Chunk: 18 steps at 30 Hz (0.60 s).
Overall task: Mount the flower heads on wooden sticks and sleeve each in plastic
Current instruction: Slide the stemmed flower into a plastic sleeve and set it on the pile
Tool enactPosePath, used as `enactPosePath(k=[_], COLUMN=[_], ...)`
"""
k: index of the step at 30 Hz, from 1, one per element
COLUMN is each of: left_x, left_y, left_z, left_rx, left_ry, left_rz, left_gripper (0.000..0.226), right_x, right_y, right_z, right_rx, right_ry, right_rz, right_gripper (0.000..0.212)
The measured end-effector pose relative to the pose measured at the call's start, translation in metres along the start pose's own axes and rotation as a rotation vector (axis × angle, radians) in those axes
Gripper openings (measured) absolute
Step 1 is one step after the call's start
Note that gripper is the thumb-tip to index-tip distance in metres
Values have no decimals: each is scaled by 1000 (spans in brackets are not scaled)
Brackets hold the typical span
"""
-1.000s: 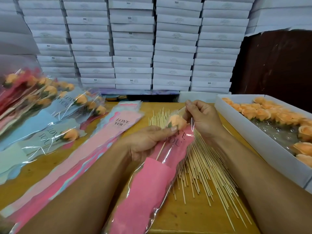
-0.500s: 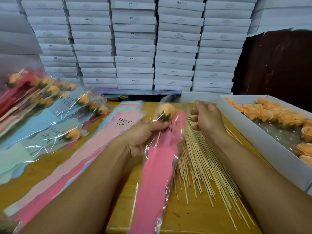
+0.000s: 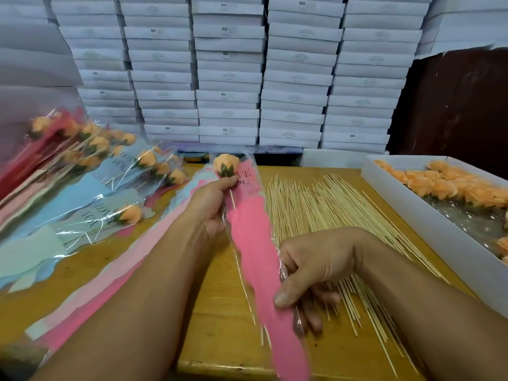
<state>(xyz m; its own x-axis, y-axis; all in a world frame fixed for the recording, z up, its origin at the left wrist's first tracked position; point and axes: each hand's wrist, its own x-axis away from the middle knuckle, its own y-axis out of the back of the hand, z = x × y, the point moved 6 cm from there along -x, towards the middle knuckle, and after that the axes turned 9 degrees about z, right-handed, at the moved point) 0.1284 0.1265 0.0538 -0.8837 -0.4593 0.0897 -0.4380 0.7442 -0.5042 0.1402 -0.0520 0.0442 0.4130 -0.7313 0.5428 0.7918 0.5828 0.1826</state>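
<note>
An orange flower head (image 3: 226,164) on a wooden stick sits inside a pink and clear plastic sleeve (image 3: 251,237) printed "LOVE YOU". My left hand (image 3: 210,204) grips the sleeve and stick just under the flower. My right hand (image 3: 308,268) pinches the sleeve's lower part between thumb and fingers. A spread of loose wooden sticks (image 3: 324,210) lies on the wooden table (image 3: 220,306) to the right of the sleeve. A flat pile of unused pink sleeves (image 3: 115,276) lies left of my left arm.
A white box (image 3: 412,213) at the right holds several loose orange flower heads (image 3: 450,188). Finished sleeved flowers (image 3: 90,166) are heaped at the left. Stacks of white boxes (image 3: 231,70) wall off the back of the table.
My right hand left the top of the sleeve and dropped to pinch its lower part. My left hand carried the sleeved flower a little leftward and upright.
</note>
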Motion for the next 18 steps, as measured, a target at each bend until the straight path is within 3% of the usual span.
enactPosePath(k=[5,10,14,18], left_x=[0,-1,1,10], left_y=[6,8,3,-16], left_z=[-1,-5,-9,-4], left_rx=[41,35,43,-183], left_ry=[-20,-66,-137,-109], left_rz=[-74,-121,-95,-62], left_gripper=[12,8,27,23], right_x=[-11,-14,-8,4], right_y=[-9,2,12,26], right_z=[7,8,8,10], right_rx=[-60,-136,-176,-264], right_ry=[41,99,117,200], right_rz=[-30,-264,-394,-618], right_gripper=[18,13,10,10])
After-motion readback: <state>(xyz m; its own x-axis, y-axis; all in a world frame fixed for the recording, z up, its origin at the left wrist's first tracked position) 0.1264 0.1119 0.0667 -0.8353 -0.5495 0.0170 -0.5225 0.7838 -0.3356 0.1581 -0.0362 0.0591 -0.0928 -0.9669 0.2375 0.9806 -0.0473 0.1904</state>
